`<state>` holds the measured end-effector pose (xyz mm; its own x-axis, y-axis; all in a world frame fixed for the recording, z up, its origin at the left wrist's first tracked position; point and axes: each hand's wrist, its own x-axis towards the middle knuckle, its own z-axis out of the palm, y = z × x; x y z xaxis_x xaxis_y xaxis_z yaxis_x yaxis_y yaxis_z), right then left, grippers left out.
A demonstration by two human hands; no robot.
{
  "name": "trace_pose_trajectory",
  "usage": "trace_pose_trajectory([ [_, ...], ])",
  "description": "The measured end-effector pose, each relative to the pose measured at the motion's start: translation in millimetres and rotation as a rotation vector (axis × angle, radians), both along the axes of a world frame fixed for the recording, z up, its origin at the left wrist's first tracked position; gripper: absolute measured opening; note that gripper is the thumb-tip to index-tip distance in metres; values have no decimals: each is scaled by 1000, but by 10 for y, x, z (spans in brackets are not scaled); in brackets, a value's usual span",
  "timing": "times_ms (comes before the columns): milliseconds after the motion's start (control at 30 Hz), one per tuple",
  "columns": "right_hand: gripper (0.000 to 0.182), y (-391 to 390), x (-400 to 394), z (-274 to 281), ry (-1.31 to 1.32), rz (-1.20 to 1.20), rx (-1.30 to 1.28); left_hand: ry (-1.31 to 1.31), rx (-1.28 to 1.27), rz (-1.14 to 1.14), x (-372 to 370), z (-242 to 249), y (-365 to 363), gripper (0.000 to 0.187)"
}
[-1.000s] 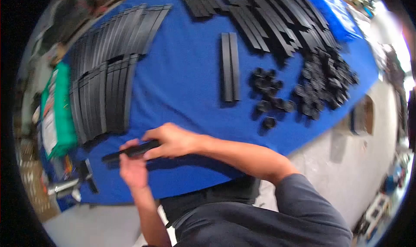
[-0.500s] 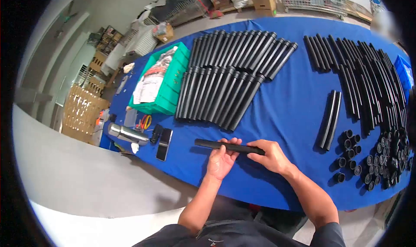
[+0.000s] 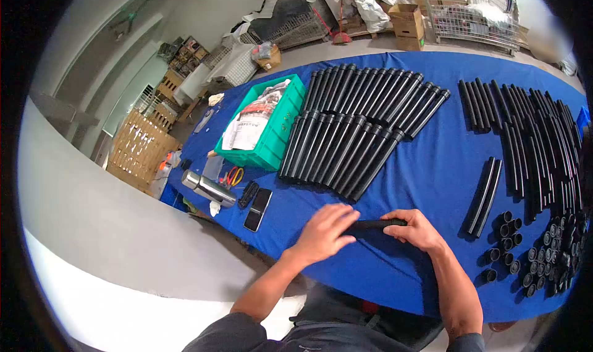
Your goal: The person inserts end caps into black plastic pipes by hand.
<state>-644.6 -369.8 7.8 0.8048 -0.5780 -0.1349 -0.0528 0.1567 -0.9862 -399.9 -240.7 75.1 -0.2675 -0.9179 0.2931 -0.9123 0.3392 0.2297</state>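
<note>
My right hand (image 3: 415,230) is closed around one end of a black plastic tube (image 3: 370,225), held level just above the blue cloth. My left hand (image 3: 324,233) is at the tube's other end, back of the hand up, fingers stretched out and thumb apart; it covers that end, and contact cannot be made out. Beyond my hands lie two rows of black tubes with collared ends (image 3: 346,148). Two plain black tubes (image 3: 485,197) rest to the right, beside loose black ring-shaped caps (image 3: 508,244).
A green crate (image 3: 262,157) with printed paper inside stands at the left. Near it are a steel flask (image 3: 210,188), scissors (image 3: 235,176) and a phone (image 3: 257,210). Many more plain tubes (image 3: 537,148) and caps (image 3: 546,256) cover the table's right side.
My left hand has turned from palm up under the tube to palm down at its left end. My right hand keeps its grip. The view has shifted, so the table appears lower.
</note>
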Motion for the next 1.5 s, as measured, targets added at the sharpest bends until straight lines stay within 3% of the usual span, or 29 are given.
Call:
trace_pose_trajectory([
  [67, 31, 16, -39, -82, -32, 21, 21, 8, 110, -57, -135, -120, -12, 45],
  [167, 49, -2, -43, -106, -17, 32, 57, 76, 185, -25, -60, -221, -58, 42],
  [267, 69, 20, -1, -36, -245, -230, 130, 66, 59, 92, 132, 7, -196, 38],
  [367, 79, -62, 16, -79, -228, -189, 224, 89, -134, 319, 498, 229, -597, 37],
  [433, 71, -60, 37, -60, -211, -169, 215, -28, -161, 472, 785, 294, -973, 40],
  [667, 63, -77, 35, -204, -236, -128, 188, -290, -36, 618, 1358, 61, -1848, 31],
  [933, 54, -71, 27, -140, -181, -103, 171, -388, 47, 678, 1391, -45, -1997, 28],
  [1133, 53, -60, 44, -156, -179, -116, 139, -420, 61, 697, 1404, -97, -1989, 39],
  [1367, 48, -58, 74, -186, -188, -104, 119, -299, -15, 721, 1300, 20, -1826, 52],
  [1433, 47, -54, 37, -219, -185, -110, 112, -190, -238, 538, 1116, 70, -1755, 48],
  [1500, 45, -78, 37, -213, -173, -90, 107, 254, -272, 275, 666, 243, -1660, 39],
])
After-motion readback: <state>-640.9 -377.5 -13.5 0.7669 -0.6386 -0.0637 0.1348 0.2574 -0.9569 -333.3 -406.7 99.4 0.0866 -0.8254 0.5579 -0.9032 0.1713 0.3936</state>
